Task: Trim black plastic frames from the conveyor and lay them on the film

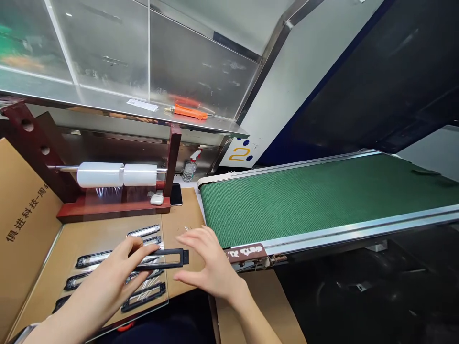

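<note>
Between thumb and fingers, my left hand (pixel 120 267) grips a long narrow black plastic frame (pixel 172 258) with a rectangular opening. It is held level above the cardboard-covered work surface (pixel 179 212). My right hand (pixel 208 263) is at the frame's right end, thumb and fingers spread around it with a visible gap. Beneath and beside my left hand lie several similar black frames with clear strips, among them one at the front (pixel 144 296) and one at the left (pixel 93 259). My left forearm covers some of them.
A red stand carries two white film rolls (pixel 100 175). An earbud case (pixel 157 199), a phone (pixel 176 195) and a spray bottle (pixel 190 167) stand nearby. A green conveyor belt (pixel 304 196) runs to the right. On the metal shelf lies an orange electric screwdriver (pixel 190 112).
</note>
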Demonstrator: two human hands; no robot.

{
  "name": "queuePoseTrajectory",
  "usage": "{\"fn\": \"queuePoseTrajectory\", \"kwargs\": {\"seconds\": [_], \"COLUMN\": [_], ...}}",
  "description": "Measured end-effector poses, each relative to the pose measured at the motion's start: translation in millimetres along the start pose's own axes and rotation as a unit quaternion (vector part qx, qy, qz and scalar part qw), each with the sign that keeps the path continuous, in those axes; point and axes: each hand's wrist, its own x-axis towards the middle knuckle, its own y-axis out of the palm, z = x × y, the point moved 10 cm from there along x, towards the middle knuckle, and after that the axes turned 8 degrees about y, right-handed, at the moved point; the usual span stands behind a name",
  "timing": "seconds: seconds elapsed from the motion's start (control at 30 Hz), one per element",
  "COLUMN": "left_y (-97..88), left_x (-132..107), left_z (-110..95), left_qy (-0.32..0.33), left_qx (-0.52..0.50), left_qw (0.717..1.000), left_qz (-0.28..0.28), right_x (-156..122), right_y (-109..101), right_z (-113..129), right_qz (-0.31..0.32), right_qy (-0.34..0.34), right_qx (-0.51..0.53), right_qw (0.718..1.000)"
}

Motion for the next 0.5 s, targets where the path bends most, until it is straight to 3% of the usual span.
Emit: {"fn": "queuePoseTrajectory", "kwargs": {"seconds": [0.07,0.17,0.3,0.5], "left_y": [-4.2,-14.6,-34.2,-25.6], "left_x": [2,0,-9,-13], "left_z": [-9,-21,-14,-4], "left_qy": [0.016,0.031,-0.013,-0.02], "left_qx": [-0.017,-0.072,-0.128,-0.133], "left_qw": [1.0,0.997,0.988,0.991], "left_qz": [-0.009,-0.025,-0.083,-0.022], "right_x": [-3,-7,-14,-16], "right_y": [-6,-18,-33,-35], "right_z": [21,31,35,33], "right_qz": [-0.01,-0.041,-0.063,-0.052], "right_qy": [-0.026,-0.038,-0.055,-0.046], "right_qx": [-0.031,-0.035,-0.021,0.017], "right_qw": [0.999,0.998,0.996,0.997]}}
